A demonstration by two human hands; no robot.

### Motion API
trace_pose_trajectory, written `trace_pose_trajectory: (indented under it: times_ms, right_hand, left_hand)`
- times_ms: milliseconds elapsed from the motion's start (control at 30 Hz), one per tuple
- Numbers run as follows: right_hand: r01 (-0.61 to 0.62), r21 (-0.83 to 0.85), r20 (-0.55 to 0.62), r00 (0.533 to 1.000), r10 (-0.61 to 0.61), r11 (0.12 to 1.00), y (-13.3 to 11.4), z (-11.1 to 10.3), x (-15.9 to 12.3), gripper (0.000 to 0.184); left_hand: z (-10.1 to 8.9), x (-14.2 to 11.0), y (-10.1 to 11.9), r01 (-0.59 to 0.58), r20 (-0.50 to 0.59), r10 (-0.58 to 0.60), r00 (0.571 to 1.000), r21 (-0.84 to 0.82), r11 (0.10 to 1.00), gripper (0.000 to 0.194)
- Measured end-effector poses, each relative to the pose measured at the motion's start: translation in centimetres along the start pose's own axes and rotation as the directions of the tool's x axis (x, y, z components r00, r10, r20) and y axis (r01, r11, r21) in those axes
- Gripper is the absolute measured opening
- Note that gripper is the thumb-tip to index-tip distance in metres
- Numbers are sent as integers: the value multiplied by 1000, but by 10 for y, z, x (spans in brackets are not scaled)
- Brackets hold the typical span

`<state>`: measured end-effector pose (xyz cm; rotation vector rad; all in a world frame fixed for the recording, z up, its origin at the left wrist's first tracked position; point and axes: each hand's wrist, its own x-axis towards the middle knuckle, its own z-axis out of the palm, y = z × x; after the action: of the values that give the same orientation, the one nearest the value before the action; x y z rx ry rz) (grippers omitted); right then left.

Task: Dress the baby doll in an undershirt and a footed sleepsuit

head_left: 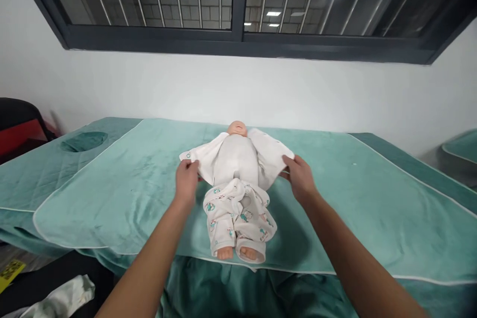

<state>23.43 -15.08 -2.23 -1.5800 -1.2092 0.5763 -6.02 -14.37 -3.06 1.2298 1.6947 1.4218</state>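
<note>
A baby doll point(237, 156) lies on its back, its head toward the wall and its bare feet toward me. Its white baby shirt point(269, 153) is spread open at both sides, baring the pale torso. My left hand point(187, 179) is closed on the shirt's edge at the left, where a small print shows. On the opposite side, the fingers of my right hand point(300, 176) pinch the other edge and hold it outward. White printed pants point(240, 216) cover the doll's legs and bunch at the waist. The doll's arms are hidden by the cloth.
The doll rests on a bed with a green velvet cover point(122, 179), which has a round hole point(84, 141) at left. A white wall and barred window point(238, 35) stand behind. A red and black item point(20, 129) is at far left; crumpled cloth point(65, 298) lies below.
</note>
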Motion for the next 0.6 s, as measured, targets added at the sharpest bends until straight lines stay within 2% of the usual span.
trace_pose_trajectory:
  times_ms: [100,167,200,233,267,300,333,400,433,500,600]
  right_hand:
    - [-108,-4,-183,977,106,994,37,-34,-3,29]
    - [-116,-37,-314,944,98,993,50,-43,-12,36]
    - [-88,-67,-327,943,61,994,52,-42,-17,38]
    - [-41,-99,-285,959,11,994,51,-37,-22,36]
    - [22,-122,-185,982,-44,992,46,-30,-27,32]
    - [90,-128,-39,995,-96,988,39,-21,-32,27]
    - [147,-112,130,983,-132,983,31,-11,-36,23]
    - [210,-64,395,903,-169,976,15,6,-44,19]
    - [231,-54,478,860,-178,971,7,12,-47,18]
    - [262,-45,583,790,-187,964,-4,18,-52,19]
    - [299,16,699,679,-224,954,-13,13,-59,22]
  left_hand:
    - [-21,3,-18,81,-55,-84,995,-51,995,19]
    - [-25,-2,-23,74,-85,-79,993,-59,996,20]
    - [-24,-5,-24,61,-73,-65,995,-56,997,20]
    - [-22,-9,-24,41,-15,-41,999,-48,998,20]
    - [-19,-13,-23,13,89,-10,996,-39,999,19]
    - [-16,-17,-21,-17,216,24,976,-32,999,18]
    - [-14,-21,-19,-51,342,58,938,-32,998,19]
    - [-14,-28,-16,-106,540,107,835,-32,994,24]
    - [-17,-30,-14,-126,600,118,791,-28,992,25]
    - [-25,-36,-11,-163,671,128,731,-11,987,23]
    - [-39,-45,-6,-247,741,151,655,20,969,18]
